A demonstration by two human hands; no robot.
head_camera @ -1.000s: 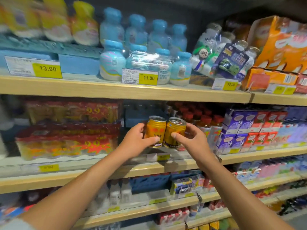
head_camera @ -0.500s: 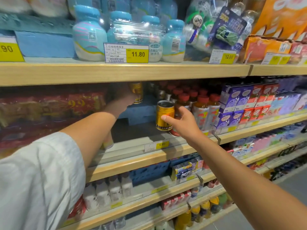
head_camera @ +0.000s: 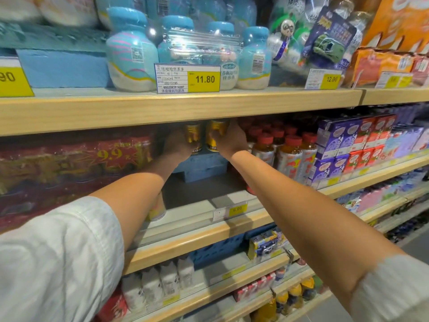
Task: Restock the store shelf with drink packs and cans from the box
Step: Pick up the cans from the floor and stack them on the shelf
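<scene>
Two-handed grip: left hand [head_camera: 178,147] curled round one gold can [head_camera: 193,135], right hand [head_camera: 229,141] round second can [head_camera: 214,134], both atop the blue block [head_camera: 202,165]. Nearly placed; bare shelf [head_camera: 204,189] before the block, likely more to stock.

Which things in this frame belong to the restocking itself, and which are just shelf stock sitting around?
In the job:
left can, gripped by left hand
right can, gripped by right hand
middle shelf, which both hands reach into

Just there:
blue bottles
red-capped bottles
red packs
purple cartons
11.80 tag
</scene>
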